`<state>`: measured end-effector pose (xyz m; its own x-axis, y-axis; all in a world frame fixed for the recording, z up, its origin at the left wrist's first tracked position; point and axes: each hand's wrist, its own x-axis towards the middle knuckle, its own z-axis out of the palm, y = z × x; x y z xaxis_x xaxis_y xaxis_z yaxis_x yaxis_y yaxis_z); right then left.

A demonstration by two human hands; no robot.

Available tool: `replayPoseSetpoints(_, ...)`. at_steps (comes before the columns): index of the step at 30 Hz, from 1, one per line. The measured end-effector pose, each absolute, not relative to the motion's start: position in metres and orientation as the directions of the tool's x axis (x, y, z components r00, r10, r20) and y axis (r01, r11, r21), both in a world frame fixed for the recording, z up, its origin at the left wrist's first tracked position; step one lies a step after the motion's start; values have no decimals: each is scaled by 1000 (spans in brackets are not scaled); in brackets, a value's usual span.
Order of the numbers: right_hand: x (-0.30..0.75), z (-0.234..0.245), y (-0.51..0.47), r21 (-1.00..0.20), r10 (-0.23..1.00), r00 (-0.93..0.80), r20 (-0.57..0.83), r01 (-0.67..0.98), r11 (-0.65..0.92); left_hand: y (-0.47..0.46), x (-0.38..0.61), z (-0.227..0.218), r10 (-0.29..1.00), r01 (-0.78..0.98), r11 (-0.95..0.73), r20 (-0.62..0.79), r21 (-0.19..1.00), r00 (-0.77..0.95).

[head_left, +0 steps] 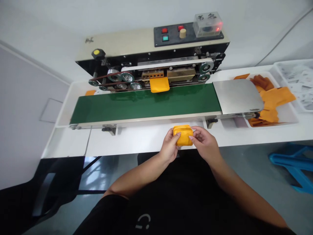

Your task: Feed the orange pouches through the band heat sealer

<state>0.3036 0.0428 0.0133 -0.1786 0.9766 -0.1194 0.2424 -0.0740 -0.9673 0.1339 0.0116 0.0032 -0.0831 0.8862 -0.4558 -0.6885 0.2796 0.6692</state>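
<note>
A small orange pouch (pixel 183 135) is held between both hands at the white table's near edge. My left hand (pixel 169 146) pinches its left side with closed fingers. My right hand (pixel 204 143) pinches its right side, fingers curled round it. Just beyond lies the green conveyor belt (pixel 146 104) of a band sealing machine (pixel 156 55). A second orange pouch (pixel 159 85) sits on the belt with its top edge inside the sealing slot.
A white tray (pixel 288 117) at the right holds several orange pouches (pixel 274 99), beside the machine's steel plate (pixel 238 96). Another tray (pixel 297 81) with white packets stands far right. A blue stool (pixel 293 163) is on the floor at right; a dark chair (pixel 44 195) at left.
</note>
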Motion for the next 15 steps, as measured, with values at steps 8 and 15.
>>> replayPoseSetpoints(8, 295, 23, 47, -968, 984, -118, -136, 228, -106, 20, 136, 3, 899, -654, 196, -400, 731, -178)
replayPoseSetpoints(15, 297, 20, 48, -968, 972, -128, -199, 182, -174, 23, 135, 5, 908, -664, 174, -380, 727, -178)
